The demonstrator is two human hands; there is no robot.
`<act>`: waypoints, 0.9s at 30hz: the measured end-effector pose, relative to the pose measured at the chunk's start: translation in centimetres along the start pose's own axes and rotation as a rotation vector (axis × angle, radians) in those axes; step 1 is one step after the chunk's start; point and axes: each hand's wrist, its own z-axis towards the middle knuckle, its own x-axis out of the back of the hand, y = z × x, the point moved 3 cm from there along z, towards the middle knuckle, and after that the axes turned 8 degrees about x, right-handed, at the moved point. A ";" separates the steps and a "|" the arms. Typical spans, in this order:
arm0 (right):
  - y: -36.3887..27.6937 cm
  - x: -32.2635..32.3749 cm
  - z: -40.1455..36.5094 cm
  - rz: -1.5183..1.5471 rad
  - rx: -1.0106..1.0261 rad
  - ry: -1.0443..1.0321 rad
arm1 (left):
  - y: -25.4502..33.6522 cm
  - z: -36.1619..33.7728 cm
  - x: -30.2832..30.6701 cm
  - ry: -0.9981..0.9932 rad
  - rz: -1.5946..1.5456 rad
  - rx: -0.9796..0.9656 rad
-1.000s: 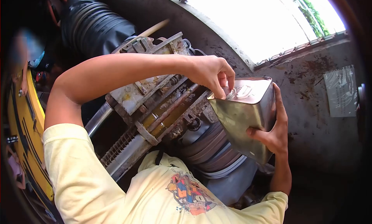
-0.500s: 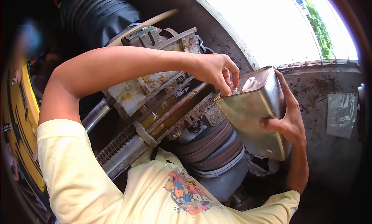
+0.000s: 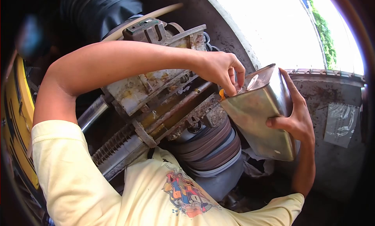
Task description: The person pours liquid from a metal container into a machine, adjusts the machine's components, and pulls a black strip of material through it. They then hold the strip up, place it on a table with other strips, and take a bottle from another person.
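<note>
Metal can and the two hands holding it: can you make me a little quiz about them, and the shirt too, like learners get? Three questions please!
1. Short answer: which hand grips the side of the metal can?

2. True or false: the fingers of the left hand are at the top of the metal can.

3. Pick one: what colour is the shirt?
A. Red
B. Pale yellow
C. Black

Key: 1. The right hand. 2. True. 3. B.

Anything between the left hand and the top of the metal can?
Nothing visible is in the way: the left hand meets the top of the metal can, whose side the right hand holds.
</note>
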 end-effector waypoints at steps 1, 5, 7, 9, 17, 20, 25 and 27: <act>0.0 0.0 0.1 0.006 0.003 -0.002 | 0.1 0.0 -0.1 0.005 0.007 0.002; -0.9 0.1 0.4 0.033 -0.079 -0.048 | 0.0 0.3 -0.1 0.014 0.024 -0.017; -1.0 0.2 0.4 0.012 -0.081 -0.055 | 0.2 0.2 -0.2 0.015 0.035 -0.014; -0.9 0.2 0.3 0.013 -0.083 -0.062 | 0.3 0.1 -0.4 0.015 0.044 -0.009; -1.5 0.5 0.4 0.005 -0.106 -0.100 | 0.6 -0.1 -0.6 0.046 0.094 -0.002; -1.5 0.7 0.2 -0.013 -0.114 -0.109 | 0.7 -0.2 -0.7 0.052 0.103 -0.007; -1.5 0.7 0.3 -0.014 -0.023 -0.085 | 0.8 -0.5 -0.6 0.044 0.108 -0.003; -1.5 0.8 0.5 -0.025 -0.018 -0.088 | 0.9 -0.6 -0.6 0.042 0.113 0.000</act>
